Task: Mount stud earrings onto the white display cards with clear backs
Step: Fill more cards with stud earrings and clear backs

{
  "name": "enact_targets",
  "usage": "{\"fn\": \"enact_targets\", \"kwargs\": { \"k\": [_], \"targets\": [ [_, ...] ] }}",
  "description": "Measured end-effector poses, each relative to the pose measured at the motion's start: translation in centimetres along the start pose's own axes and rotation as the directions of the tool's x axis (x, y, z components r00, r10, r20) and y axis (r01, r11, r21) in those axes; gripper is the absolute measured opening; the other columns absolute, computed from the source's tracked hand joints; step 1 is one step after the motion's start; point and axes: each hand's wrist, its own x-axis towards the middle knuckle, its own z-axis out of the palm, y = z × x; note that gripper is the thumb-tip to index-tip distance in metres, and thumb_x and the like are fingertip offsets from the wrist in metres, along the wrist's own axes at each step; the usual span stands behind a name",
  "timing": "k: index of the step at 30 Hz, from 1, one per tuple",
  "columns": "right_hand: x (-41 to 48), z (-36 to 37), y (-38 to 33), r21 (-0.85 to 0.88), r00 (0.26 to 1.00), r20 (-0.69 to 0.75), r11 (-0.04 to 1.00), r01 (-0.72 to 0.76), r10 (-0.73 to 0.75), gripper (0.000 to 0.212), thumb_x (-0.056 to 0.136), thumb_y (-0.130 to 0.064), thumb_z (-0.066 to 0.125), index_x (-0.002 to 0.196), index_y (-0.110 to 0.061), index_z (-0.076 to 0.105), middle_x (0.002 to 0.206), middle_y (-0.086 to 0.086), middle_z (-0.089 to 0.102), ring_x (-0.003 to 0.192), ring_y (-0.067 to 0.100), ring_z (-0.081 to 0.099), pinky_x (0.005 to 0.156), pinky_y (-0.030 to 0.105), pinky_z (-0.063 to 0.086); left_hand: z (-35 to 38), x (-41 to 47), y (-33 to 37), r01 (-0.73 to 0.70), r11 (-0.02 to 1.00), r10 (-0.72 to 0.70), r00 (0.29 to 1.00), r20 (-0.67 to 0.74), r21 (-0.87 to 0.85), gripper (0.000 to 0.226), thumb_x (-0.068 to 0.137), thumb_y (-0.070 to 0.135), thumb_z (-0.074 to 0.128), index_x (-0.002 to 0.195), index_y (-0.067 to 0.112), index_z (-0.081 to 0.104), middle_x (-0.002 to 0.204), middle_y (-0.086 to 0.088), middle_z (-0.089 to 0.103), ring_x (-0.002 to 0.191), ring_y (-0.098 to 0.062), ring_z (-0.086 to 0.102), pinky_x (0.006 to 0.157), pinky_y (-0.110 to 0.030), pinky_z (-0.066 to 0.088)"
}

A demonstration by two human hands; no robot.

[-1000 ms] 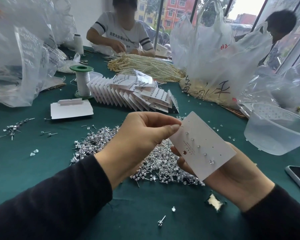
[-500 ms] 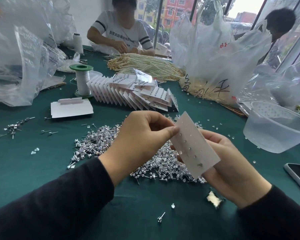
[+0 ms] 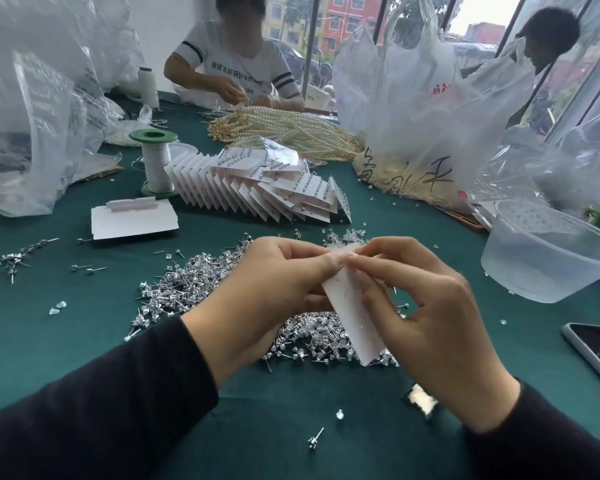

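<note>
Pinching the card (image 3: 350, 306) at its top edge, left hand (image 3: 274, 289) and right hand (image 3: 426, 313) meet fingertip to fingertip; card hangs tilted between both palms, above the stud pile (image 3: 201, 282) on the table (image 3: 49, 341).

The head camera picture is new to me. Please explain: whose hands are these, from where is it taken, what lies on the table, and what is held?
No machine here: a person wears the camera on the head, looking down at their own hands. The left hand and right hand together pinch a white display card, seen almost edge-on. Beneath lies a pile of stud earrings on the green table. Behind it stand finished cards, a thread spool and pearl strands. At right are a clear plastic tub and a phone.
</note>
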Motion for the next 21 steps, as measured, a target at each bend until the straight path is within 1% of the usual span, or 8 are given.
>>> {"fn": "enact_targets", "kwargs": {
  "k": [2, 4, 6, 8, 12, 16, 18, 21],
  "targets": [
    [0.3, -0.5, 0.1, 0.047, 1.0, -0.021, 0.999, -0.005, 0.006, 0.02, 0.084, -0.015, 0.058, 0.101, -0.012, 0.069, 0.1, -0.001, 0.062, 0.092, 0.003, 0.058, 0.08, 0.013, 0.045, -0.1, 0.0, 0.1, 0.032, 0.999, -0.034, 0.998, -0.046, -0.037, 0.01, 0.081, 0.007, 0.061, 0.077, 0.001, 0.068, 0.062, -0.006, 0.07, 0.054, -0.013, 0.066, 0.048, -0.02, 0.051],
    [0.8, -1.4, 0.6, 0.077, 0.993, -0.117, 0.997, -0.025, 0.034, 0.02, 0.086, -0.014, 0.056, 0.104, -0.014, 0.065, 0.099, -0.004, 0.06, 0.093, 0.001, 0.057, 0.079, 0.011, 0.045, -0.2, 0.2, 0.2, 0.062, 0.997, -0.067, 0.992, -0.106, -0.053, 0.008, 0.08, 0.006, 0.062, 0.075, 0.003, 0.068, 0.061, -0.007, 0.07, 0.052, -0.014, 0.066, 0.045, -0.023, 0.051],
    [1.5, -2.5, 1.7, 0.082, 0.972, -0.213, 0.993, -0.08, 0.096, 0.017, 0.087, -0.01, 0.057, 0.1, -0.017, 0.064, 0.095, -0.007, 0.061, 0.086, 0.001, 0.058, 0.076, 0.009, 0.046, -0.5, 0.3, 0.2, 0.082, 0.995, -0.091, 0.983, -0.162, -0.063, 0.008, 0.08, 0.006, 0.063, 0.073, 0.004, 0.067, 0.059, -0.007, 0.069, 0.05, -0.015, 0.066, 0.042, -0.024, 0.051],
    [2.0, -3.7, 2.9, 0.05, 0.956, -0.216, 0.98, -0.193, 0.2, 0.017, 0.086, -0.006, 0.061, 0.092, -0.022, 0.065, 0.088, -0.011, 0.064, 0.075, 0.001, 0.059, 0.068, 0.007, 0.045, -0.8, 0.5, 0.3, 0.091, 0.994, -0.102, 0.973, -0.206, -0.062, 0.007, 0.08, 0.005, 0.063, 0.075, 0.001, 0.064, 0.057, -0.008, 0.069, 0.049, -0.017, 0.066, 0.041, -0.025, 0.052],
    [2.4, -5.3, 4.7, -0.11, 0.906, 0.124, 0.913, -0.394, 0.406, 0.015, 0.08, -0.006, 0.066, 0.075, -0.019, 0.07, 0.068, -0.002, 0.067, 0.057, 0.005, 0.055, 0.052, 0.009, 0.042, -1.1, 0.8, 0.5, 0.109, 0.993, -0.118, 0.96, -0.253, -0.049, 0.008, 0.082, 0.004, 0.061, 0.079, -0.003, 0.061, 0.053, -0.008, 0.068, 0.047, -0.017, 0.066, 0.039, -0.023, 0.05],
    [2.1, -5.1, 4.9, -0.272, 0.792, 0.389, 0.88, -0.389, 0.47, 0.013, 0.077, -0.009, 0.067, 0.07, -0.02, 0.069, 0.068, 0.0, 0.069, 0.066, 0.016, 0.063, 0.063, 0.026, 0.049, -1.2, 0.9, 0.5, 0.126, 0.991, -0.131, 0.954, -0.268, -0.039, 0.008, 0.083, 0.006, 0.06, 0.08, -0.002, 0.06, 0.051, -0.007, 0.067, 0.044, -0.016, 0.065, 0.037, -0.023, 0.049],
    [1.9, -4.9, 4.7, -0.324, 0.739, 0.465, 0.87, -0.371, 0.488, 0.011, 0.076, -0.013, 0.068, 0.069, -0.021, 0.069, 0.066, -0.002, 0.068, 0.062, 0.01, 0.061, 0.061, 0.022, 0.048, -1.2, 0.8, 0.5, 0.124, 0.991, -0.131, 0.956, -0.263, -0.043, 0.009, 0.083, 0.007, 0.06, 0.08, -0.002, 0.06, 0.051, -0.007, 0.068, 0.044, -0.016, 0.065, 0.037, -0.022, 0.049],
    [1.7, -4.8, 4.8, -0.364, 0.707, 0.487, 0.855, -0.369, 0.512, 0.008, 0.075, -0.018, 0.07, 0.068, -0.022, 0.07, 0.062, -0.009, 0.066, 0.058, -0.001, 0.058, 0.053, 0.008, 0.042, -1.2, 0.8, 0.7, 0.12, 0.992, -0.126, 0.959, -0.255, -0.04, 0.01, 0.082, 0.007, 0.061, 0.079, -0.002, 0.061, 0.052, -0.008, 0.068, 0.044, -0.016, 0.065, 0.038, -0.023, 0.051]
  ]
}}
